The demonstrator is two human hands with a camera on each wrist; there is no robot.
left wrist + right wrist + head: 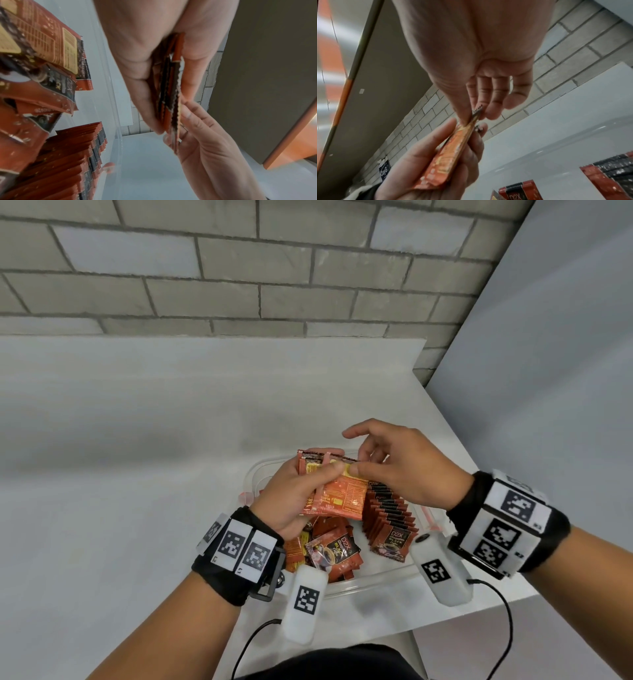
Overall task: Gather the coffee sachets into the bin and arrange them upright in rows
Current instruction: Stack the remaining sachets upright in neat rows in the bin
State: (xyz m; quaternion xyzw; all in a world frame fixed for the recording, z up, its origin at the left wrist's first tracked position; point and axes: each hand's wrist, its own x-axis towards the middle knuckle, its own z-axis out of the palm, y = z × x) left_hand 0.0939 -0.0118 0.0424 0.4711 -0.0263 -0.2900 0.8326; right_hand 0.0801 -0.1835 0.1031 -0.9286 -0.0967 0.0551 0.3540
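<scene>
The left hand held a small stack of sachets above the bin. Its thumb pressed on the front of the stack and its fingers curled behind it. The right hand pinched the top edge of the front sachet with thumb and first finger, right next to the left thumb. Its other fingers were spread out and loose. Under the right fingers, a row of sachets stood upright in the bin. Under the left palm, loose sachets lay in a messy pile in the bin. The bin sat on a white table.
</scene>
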